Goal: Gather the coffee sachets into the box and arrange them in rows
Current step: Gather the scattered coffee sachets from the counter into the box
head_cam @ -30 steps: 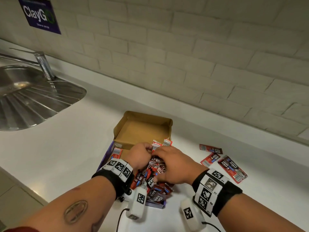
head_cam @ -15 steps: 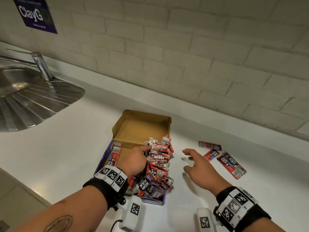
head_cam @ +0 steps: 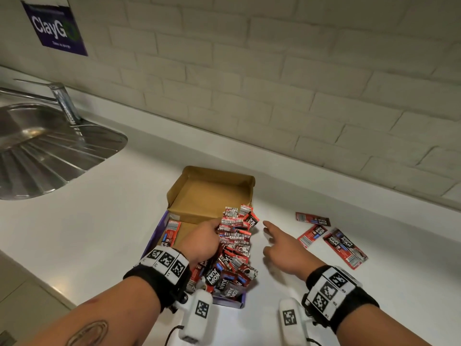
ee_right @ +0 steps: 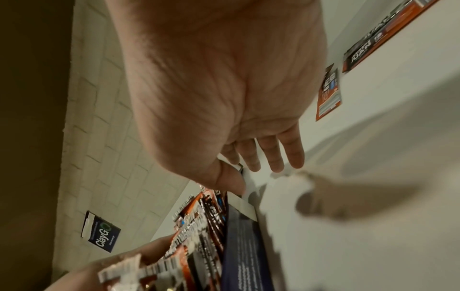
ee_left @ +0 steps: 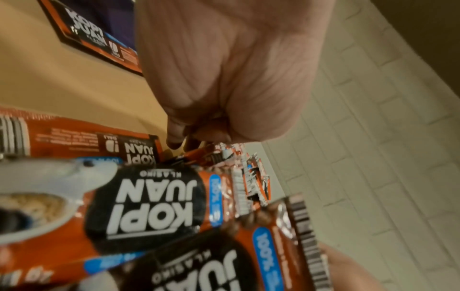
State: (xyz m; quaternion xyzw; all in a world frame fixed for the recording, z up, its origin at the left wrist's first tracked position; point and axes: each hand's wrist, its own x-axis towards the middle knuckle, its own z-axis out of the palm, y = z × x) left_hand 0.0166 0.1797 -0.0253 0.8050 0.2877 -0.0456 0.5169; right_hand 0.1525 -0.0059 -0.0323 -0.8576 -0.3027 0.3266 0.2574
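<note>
Box (head_cam: 174, 196): cardboard, lid folded back toward the wall, purple outer sides; stands on the table (head_cam: 99, 233) in front of the person.
Sachets in box (head_cam: 235, 236): a packed pile of red-and-black packs along the right side, many standing on edge with barcodes up; not yet in tidy rows.
Single sachet (head_cam: 171, 232): lies flat against the left wall of the box, apart from the pile.
Loose sachets (head_cam: 345, 247): three on the table right of the box, well apart from it; two small ones near the wall side, one larger nearest the right hand.
Left hand (head_cam: 200, 242): inside the box, against the left flank of the pile. Grip: fingers curled in on the packs; the left wrist view shows fingertips (ee_left: 174, 141) bent down among them.
Right hand (head_cam: 282, 248): over the table between the box and the loose sachets, touching nothing. Grip: wide, fingers (ee_right: 276, 155) straight and spread, holding nothing.
Sink (head_cam: 50, 151): steel, with drainer and tap, far left.
Sign (head_cam: 56, 28): dark blue, on the brick wall.
</note>
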